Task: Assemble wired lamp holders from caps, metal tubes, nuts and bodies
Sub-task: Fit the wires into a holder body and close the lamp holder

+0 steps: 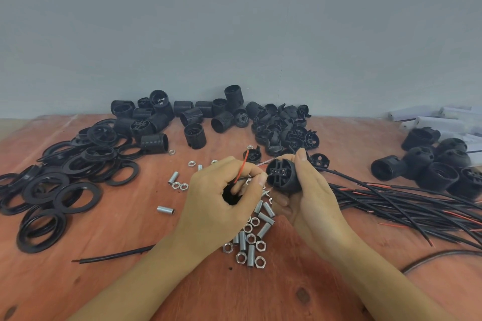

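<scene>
Hold your right hand (310,190) steady, fingers clamped on the body (283,176); your left hand (221,190), fingers pinching the red wire (241,168), should feed it straight into a terminal

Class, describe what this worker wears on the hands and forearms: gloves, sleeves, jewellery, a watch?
Nothing shows. The left hand and right hand are ungloved, with no rings visible. The left forearm and right forearm are uncovered to the frame's lower edge: no sleeves, watch, bracelet or markings in view.
</scene>
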